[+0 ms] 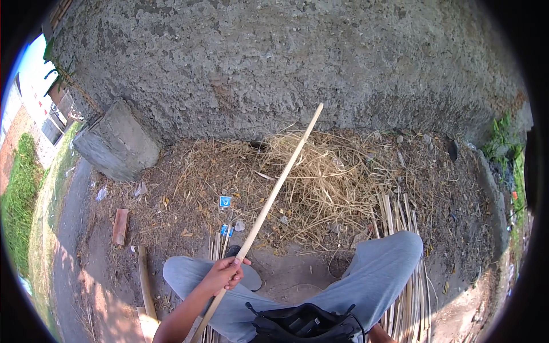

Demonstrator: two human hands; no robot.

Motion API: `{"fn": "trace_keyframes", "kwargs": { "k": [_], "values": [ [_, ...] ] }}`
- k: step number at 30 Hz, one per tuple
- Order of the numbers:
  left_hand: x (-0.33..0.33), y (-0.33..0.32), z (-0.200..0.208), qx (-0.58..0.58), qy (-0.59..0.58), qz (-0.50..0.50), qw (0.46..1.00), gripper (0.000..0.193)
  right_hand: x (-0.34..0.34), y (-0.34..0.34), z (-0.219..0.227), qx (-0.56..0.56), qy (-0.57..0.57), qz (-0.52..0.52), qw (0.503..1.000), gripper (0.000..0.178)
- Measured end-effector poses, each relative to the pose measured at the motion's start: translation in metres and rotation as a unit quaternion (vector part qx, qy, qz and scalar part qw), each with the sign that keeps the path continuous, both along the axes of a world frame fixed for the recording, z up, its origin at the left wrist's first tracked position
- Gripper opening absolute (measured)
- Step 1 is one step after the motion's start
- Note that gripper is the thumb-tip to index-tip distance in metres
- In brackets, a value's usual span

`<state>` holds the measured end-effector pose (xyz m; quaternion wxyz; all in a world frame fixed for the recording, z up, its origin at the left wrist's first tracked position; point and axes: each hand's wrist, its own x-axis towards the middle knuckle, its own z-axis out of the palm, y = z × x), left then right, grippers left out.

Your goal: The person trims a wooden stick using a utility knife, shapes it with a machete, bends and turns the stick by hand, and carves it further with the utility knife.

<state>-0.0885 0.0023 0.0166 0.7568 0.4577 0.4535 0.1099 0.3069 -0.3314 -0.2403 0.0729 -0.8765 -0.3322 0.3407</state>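
My left hand (222, 278) is closed around a long, pale bamboo strip (278, 186). The strip slants up and to the right, its far tip in front of the rough wall. Its lower end runs down past my left forearm. Of my right hand or wrist (380, 333) only a small part shows at the lower edge, beside my right leg; the fingers are hidden. Bamboo strips (409, 297) lie in a bundle by and under my right leg. More thin strips (217, 244) lie beside my left knee. A heap of fine shavings (320, 177) spreads on the ground ahead.
A rough grey wall (286, 63) rises ahead. To the left are a concrete block (118, 143), a brick (120, 227) and a length of wood or bamboo (146, 283). Blue wrappers (225, 201) litter the soil. A black bag (303, 324) sits at my lap.
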Motion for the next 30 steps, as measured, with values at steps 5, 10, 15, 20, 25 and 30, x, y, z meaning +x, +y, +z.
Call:
{"fn": "trace_keyframes", "kwargs": {
  "k": [5,10,15,20,25,30],
  "values": [
    [0.023,0.013,0.019,-0.05,-0.064,0.017,0.997,0.035,0.053,-0.062,0.082,-0.037,-0.152,-0.237,0.959,0.05],
    [0.054,0.038,0.022,-0.023,-0.094,0.013,0.995,0.032,0.122,0.017,0.216,0.369,-0.281,-0.274,0.842,0.047],
    [0.085,0.049,0.002,0.106,-0.05,-0.048,0.992,0.014,0.042,0.17,0.327,0.516,-0.2,-0.097,0.827,0.023],
    [0.093,0.043,0.007,0.145,0.019,-0.065,0.987,0.011,-0.049,0.272,0.336,0.531,-0.055,0.151,0.832,0.035],
    [0.121,0.029,-0.002,0.13,-0.002,-0.062,0.99,0.017,-0.07,0.29,0.254,0.483,-0.056,0.248,0.838,0.033],
    [0.116,0.013,-0.021,0.171,0.031,-0.057,0.983,0.022,-0.072,0.279,0.226,0.449,-0.04,0.269,0.851,0.025]
  ]
}}
